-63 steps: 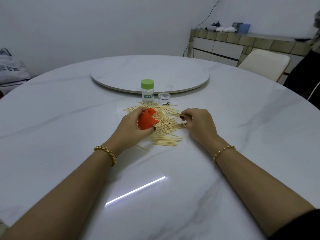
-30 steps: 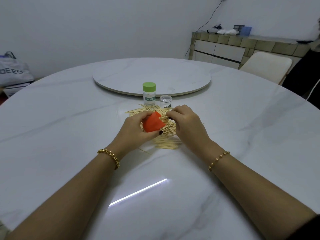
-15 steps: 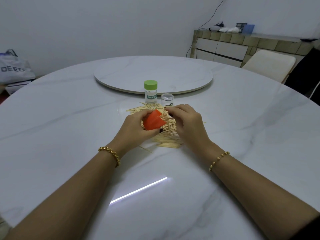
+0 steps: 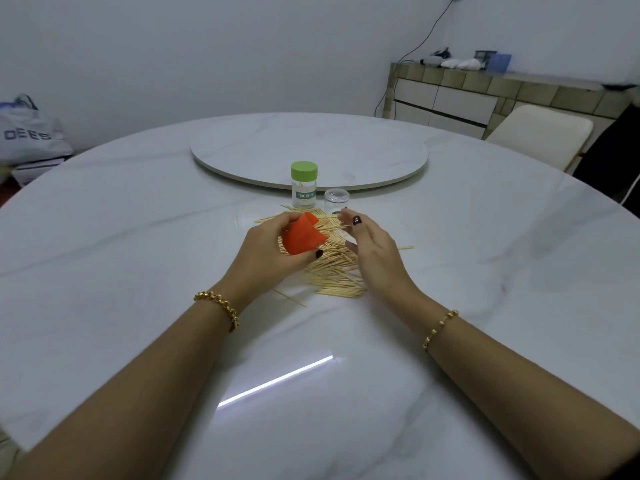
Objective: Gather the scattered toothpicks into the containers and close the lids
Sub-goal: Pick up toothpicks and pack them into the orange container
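A pile of wooden toothpicks (image 4: 334, 277) lies scattered on the white marble table (image 4: 138, 271). My left hand (image 4: 266, 256) grips an orange container (image 4: 300, 239), tilted on its side just above the pile with its mouth facing right. My right hand (image 4: 374, 252) hovers over the pile's right side, fingers apart, thumb and forefinger near the container's mouth. Behind the pile stands a clear toothpick jar with a green lid (image 4: 304, 185). Beside it is a small clear container (image 4: 336, 200).
A round turntable (image 4: 311, 147) sits at the table's centre behind the jars. A cream chair (image 4: 540, 136) and a tiled sideboard (image 4: 485, 95) are at the back right. A white bag (image 4: 27, 133) rests at the far left.
My right hand came in from the pile's right edge to the orange container's mouth, then opened and drew back slightly. My left hand raised and tilted the container.
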The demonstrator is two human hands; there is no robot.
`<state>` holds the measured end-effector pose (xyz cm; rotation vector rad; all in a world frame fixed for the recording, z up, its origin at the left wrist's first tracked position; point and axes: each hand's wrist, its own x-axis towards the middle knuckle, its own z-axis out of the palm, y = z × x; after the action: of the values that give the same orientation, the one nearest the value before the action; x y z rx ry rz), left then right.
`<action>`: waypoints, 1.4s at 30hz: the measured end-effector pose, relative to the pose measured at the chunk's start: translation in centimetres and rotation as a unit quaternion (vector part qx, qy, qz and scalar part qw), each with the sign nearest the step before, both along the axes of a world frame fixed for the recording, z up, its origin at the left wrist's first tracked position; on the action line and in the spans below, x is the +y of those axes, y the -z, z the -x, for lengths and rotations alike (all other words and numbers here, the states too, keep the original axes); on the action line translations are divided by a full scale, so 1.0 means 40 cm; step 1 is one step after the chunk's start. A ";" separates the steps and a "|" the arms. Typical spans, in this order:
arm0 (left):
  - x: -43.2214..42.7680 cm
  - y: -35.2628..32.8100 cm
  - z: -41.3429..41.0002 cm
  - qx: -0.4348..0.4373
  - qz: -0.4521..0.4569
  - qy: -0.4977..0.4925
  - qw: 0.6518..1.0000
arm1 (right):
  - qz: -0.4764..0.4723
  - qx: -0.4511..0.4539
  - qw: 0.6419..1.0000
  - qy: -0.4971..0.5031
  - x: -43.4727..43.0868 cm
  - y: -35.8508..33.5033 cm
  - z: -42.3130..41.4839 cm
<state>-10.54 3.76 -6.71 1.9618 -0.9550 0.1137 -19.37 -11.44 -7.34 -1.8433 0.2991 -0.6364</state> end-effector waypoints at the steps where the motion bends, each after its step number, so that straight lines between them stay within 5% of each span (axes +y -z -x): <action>1: 0.000 -0.001 0.001 -0.001 0.002 0.000 1.000 | 0.012 0.003 1.000 -0.015 0.010 -0.002 0.006; 10: -0.002 -0.005 0.014 -0.009 -0.005 0.017 1.000 | 0.200 -0.012 0.972 -0.126 0.037 0.004 0.020; 28: -0.001 0.001 0.006 -0.003 -0.031 0.009 0.999 | 0.216 0.221 0.950 0.039 -0.159 -0.030 0.053; 32: 0.000 0.000 0.007 0.002 -0.031 0.011 0.999 | 0.245 0.321 0.914 0.027 -0.165 -0.019 0.061; 42: 0.001 -0.002 0.006 -0.006 -0.024 0.007 1.000 | 0.279 0.311 0.905 -0.078 -0.114 -0.058 0.053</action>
<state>-10.78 3.79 -6.62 2.0000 -0.9886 0.0959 -21.51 -16.02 -5.02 -2.5755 0.4062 0.0193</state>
